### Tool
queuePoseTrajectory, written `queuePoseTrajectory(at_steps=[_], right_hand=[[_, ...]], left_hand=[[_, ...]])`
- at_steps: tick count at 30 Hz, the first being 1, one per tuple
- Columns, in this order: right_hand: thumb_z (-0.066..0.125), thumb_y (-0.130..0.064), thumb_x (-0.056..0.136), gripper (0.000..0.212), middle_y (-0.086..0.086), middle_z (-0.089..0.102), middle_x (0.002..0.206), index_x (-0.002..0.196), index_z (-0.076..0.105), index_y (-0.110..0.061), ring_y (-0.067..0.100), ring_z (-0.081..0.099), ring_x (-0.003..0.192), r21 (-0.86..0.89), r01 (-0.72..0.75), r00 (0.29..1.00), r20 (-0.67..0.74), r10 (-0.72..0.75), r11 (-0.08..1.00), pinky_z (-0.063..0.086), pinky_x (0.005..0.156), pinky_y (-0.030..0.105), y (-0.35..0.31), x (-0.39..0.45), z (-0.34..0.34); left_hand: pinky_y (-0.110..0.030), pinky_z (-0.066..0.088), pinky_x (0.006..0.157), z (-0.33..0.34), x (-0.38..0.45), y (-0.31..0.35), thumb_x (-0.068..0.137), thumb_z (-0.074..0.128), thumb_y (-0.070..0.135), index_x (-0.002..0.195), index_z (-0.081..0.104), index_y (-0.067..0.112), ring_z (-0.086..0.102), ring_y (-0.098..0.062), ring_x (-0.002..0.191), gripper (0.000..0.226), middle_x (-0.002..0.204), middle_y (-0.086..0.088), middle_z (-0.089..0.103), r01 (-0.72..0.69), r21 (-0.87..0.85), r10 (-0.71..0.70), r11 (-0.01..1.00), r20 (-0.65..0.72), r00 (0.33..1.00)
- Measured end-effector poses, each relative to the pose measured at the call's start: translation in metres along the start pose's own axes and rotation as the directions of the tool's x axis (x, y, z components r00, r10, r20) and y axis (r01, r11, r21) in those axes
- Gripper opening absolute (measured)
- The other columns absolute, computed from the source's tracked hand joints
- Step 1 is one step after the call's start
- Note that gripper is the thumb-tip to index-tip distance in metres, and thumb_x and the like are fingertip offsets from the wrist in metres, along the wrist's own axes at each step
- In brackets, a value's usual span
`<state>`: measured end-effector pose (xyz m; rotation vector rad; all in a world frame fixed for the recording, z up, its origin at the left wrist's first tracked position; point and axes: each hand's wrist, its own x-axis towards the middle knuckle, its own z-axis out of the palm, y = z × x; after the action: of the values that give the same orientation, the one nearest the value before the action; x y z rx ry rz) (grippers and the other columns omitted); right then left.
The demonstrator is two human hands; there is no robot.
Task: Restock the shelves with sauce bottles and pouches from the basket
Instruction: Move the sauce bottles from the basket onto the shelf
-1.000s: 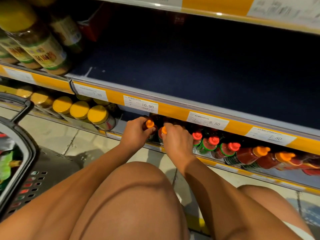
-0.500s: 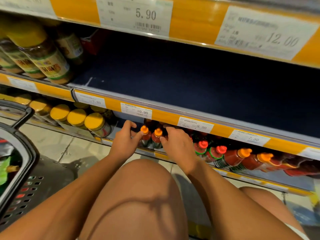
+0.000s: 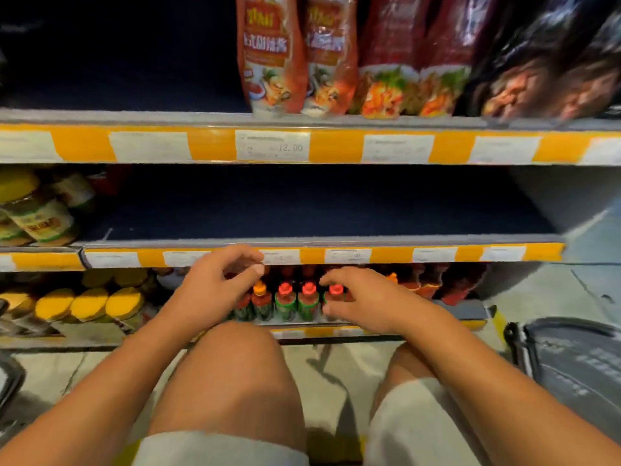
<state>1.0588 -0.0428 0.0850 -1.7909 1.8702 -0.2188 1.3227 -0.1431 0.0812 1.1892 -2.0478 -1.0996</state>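
Head cam: both hands, left hand [image 3: 215, 287] and right hand [image 3: 366, 302], hover loose-fingered, gripping nothing, over the bottom-shelf sauce bottles [image 3: 285, 302]; middle shelf [image 3: 319, 242] looks unstocked, so plenty left.

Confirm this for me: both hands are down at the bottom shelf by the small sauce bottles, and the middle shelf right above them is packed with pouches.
Not quite. The left hand and right hand are at the small sauce bottles on the bottom shelf, but the head view shows the middle shelf bare above them; only jars stand at its far left. The pouches stand on the top shelf.
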Motion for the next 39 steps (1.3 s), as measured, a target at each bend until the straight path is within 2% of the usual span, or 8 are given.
queuePoseTrajectory(at_steps=[3,7,11,14,18,21,24,39], right_hand=[[0.069,-0.049,0.094,0.051,-0.019,0.056,0.138,0.141,0.054,-0.039,0.003,0.053,0.125,0.089,-0.023,0.983,-0.181,0.039,0.996,0.046,0.104,0.029,0.04,-0.093,-0.023],[0.071,-0.042,0.095,0.048,-0.047,0.042,0.135,0.132,0.047,-0.061,-0.018,0.042,0.126,0.282,-0.163,0.882,-0.387,0.268,0.945,0.033,0.1,0.002,0.098,-0.23,-0.026],[0.067,-0.055,0.091,0.054,-0.029,0.046,0.148,0.141,0.047,-0.053,-0.003,0.045,0.136,0.427,-0.363,0.756,-0.386,0.529,0.828,0.041,0.114,0.032,0.148,-0.344,-0.004],[0.064,-0.063,0.084,0.065,-0.022,0.051,0.145,0.144,0.05,-0.041,-0.001,0.048,0.132,0.476,-0.471,0.684,-0.335,0.649,0.742,0.038,0.109,0.022,0.177,-0.408,0.019],[0.065,-0.055,0.093,0.067,-0.005,0.051,0.152,0.151,0.046,-0.029,0.006,0.05,0.131,0.452,-0.638,0.623,-0.174,0.763,0.624,0.038,0.106,0.014,0.22,-0.466,0.055],[0.06,-0.06,0.096,0.066,-0.006,0.051,0.152,0.153,0.043,-0.03,0.007,0.052,0.127,0.414,-0.71,0.606,-0.054,0.794,0.57,0.035,0.092,-0.001,0.247,-0.488,0.078],[0.062,-0.06,0.095,0.064,-0.002,0.059,0.145,0.148,0.051,-0.026,0.016,0.06,0.123,0.391,-0.73,0.618,0.028,0.786,0.56,0.048,0.104,0.032,0.273,-0.495,0.101],[0.095,-0.024,0.062,0.05,-0.011,0.061,0.08,0.102,0.065,-0.029,0.016,0.065,0.066,0.274,-0.697,0.705,0.431,0.563,0.663,0.061,0.068,0.038,0.352,-0.415,0.17]], left_hand=[[-0.012,0.05,0.065,0.026,-0.005,0.068,0.098,0.069,0.029,0.109,0.072,0.033,0.071,0.001,0.086,0.012,0.107,0.017,0.074,-0.148,0.038,0.14,0.988,0.15,0.979],[-0.023,0.052,0.084,0.09,-0.023,0.147,0.097,0.069,0.04,0.121,0.067,0.039,0.066,0.002,0.107,0.024,0.122,0.026,0.067,-0.353,0.039,0.313,0.935,0.381,0.87],[-0.018,0.044,0.103,0.173,-0.049,0.2,0.097,0.066,0.05,0.134,0.058,0.041,0.053,0.009,0.123,0.039,0.132,0.029,0.059,-0.571,0.052,0.425,0.819,0.613,0.666],[-0.015,0.038,0.107,0.232,-0.068,0.226,0.096,0.065,0.055,0.145,0.051,0.038,0.046,0.009,0.128,0.054,0.142,0.023,0.052,-0.659,0.032,0.418,0.752,0.749,0.514],[0.004,0.018,0.101,0.307,-0.094,0.247,0.097,0.062,0.057,0.154,0.042,0.031,0.038,0.004,0.134,0.066,0.151,0.014,0.046,-0.753,0.012,0.359,0.658,0.874,0.328],[-0.007,0.024,0.108,0.359,-0.116,0.248,0.098,0.062,0.053,0.156,0.04,0.023,0.039,-0.005,0.14,0.069,0.155,0.006,0.045,-0.794,-0.002,0.291,0.608,0.931,0.22],[-0.025,0.03,0.12,0.402,-0.133,0.24,0.1,0.061,0.051,0.158,0.038,0.018,0.04,-0.013,0.145,0.071,0.158,0.002,0.043,-0.806,0.005,0.172,0.591,0.976,0.132],[-0.032,0.05,0.088,0.56,-0.15,0.204,0.091,0.069,0.04,0.118,0.066,0.021,0.063,-0.025,0.108,0.032,0.114,-0.002,0.068,-0.85,0.139,-0.354,0.508,0.934,-0.059]])
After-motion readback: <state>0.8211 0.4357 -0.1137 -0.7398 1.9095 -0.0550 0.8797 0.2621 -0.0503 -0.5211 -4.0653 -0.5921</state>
